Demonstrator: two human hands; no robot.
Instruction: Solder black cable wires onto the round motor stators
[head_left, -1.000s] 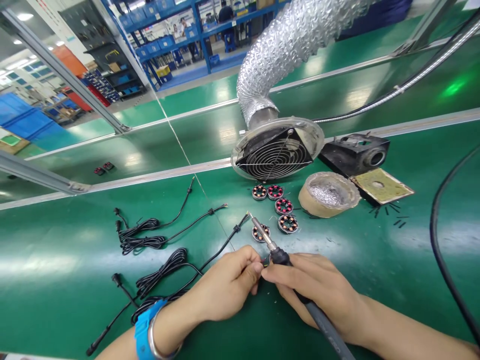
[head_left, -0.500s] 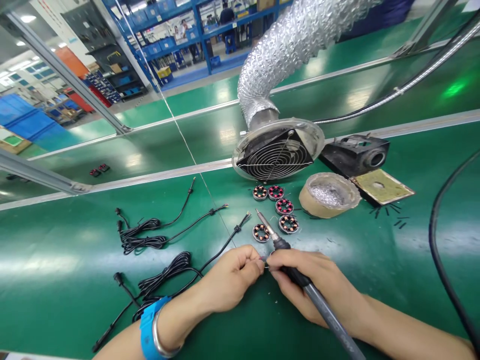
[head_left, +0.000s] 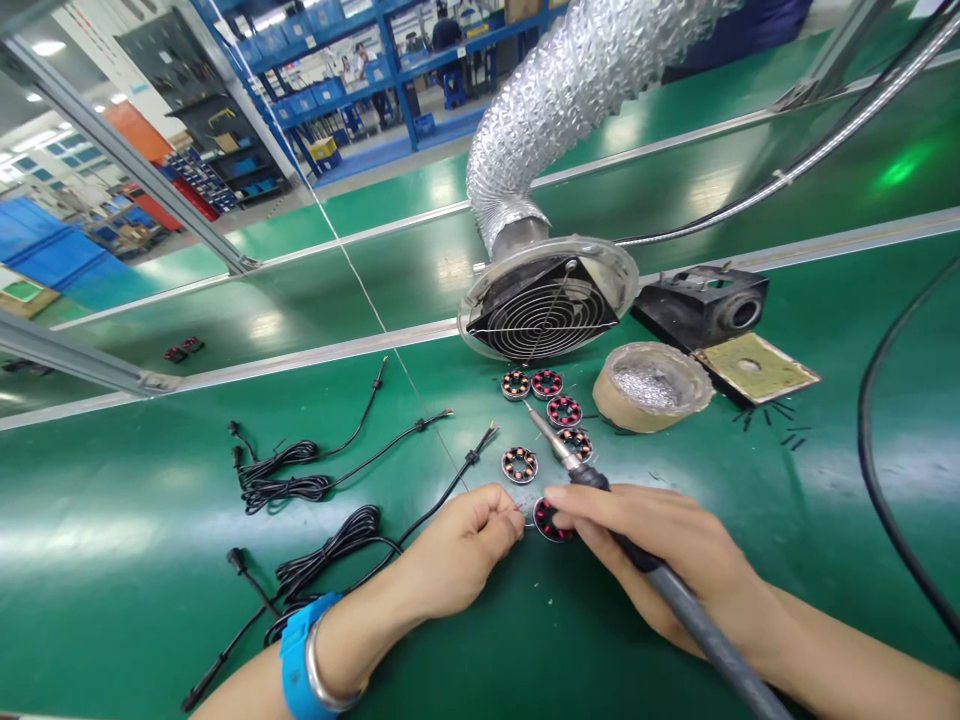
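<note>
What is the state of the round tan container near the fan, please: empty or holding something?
Holding something: shiny silvery material shows inside the container, below its rim; how deep it goes, I cannot tell.

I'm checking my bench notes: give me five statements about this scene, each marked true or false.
1. The right hand holds a soldering iron. True.
2. The right wrist wears the blue wristband. False: the left wrist does.
3. The soldering iron's tip is inside the round tub. False: it is left of that tub.
4. A red-wound coil is at the right hand's fingertips. True.
5. The left hand grips a black cable. False: it pinches thin wire.
</note>
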